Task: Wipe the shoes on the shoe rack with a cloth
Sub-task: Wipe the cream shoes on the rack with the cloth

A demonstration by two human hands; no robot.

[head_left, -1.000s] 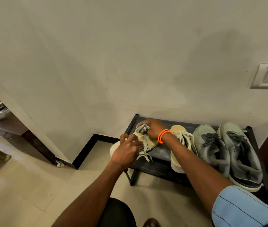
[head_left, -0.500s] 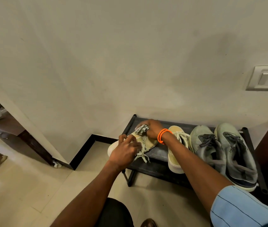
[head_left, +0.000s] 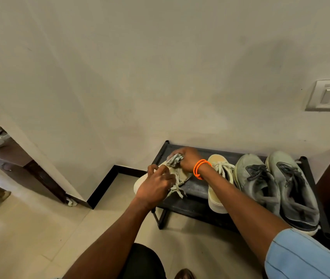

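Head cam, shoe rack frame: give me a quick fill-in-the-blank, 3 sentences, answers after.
1. The right hand presses a crumpled ____ onto the cream shoe.
2. The left hand steadies that shoe at the rack's ____ end.
3. The wristband on the right wrist is ____.

Answers: cloth; left; orange

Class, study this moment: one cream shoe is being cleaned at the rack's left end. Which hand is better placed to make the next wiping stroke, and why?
The right hand: it already grips the cloth against the cream shoe. The left hand is busy steadying that shoe.
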